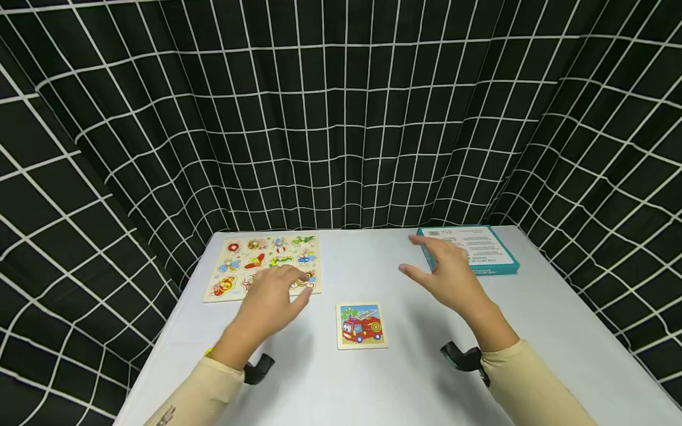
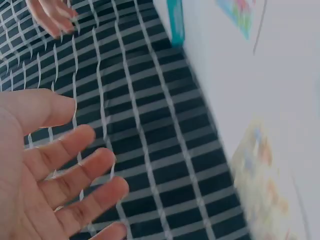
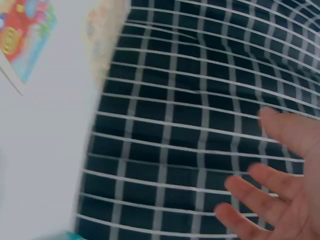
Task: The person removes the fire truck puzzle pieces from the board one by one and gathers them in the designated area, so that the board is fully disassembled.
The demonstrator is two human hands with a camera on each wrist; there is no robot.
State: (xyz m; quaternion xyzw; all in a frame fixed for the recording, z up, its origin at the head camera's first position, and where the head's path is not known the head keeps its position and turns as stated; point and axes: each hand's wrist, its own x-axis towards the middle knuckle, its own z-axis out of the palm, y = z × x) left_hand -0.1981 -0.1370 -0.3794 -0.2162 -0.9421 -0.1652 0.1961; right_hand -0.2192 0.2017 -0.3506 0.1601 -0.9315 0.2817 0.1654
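Near the middle of the white table lies a small square fire truck puzzle (image 1: 362,326), flat and picture side up. My left hand (image 1: 274,300) hovers to its left, overlapping the lower right of an insect puzzle board (image 1: 234,247) in the head view. Its fingers are loosely bent with nothing in them, as the left hand (image 2: 65,170) shows in its own wrist view. Above the table on the right, my right hand (image 1: 450,275) is held with thumb and fingers apart, nothing between them. Behind it sits a flat teal-edged box (image 1: 492,251), partly covered by that hand in the head view.
A black curtain with a white grid (image 1: 341,118) surrounds the table at the back and both sides. The white tabletop (image 1: 367,390) ends at the curtain. Dark straps with a camera mount (image 1: 462,357) sit on the wrists, over beige sleeves (image 1: 533,384).
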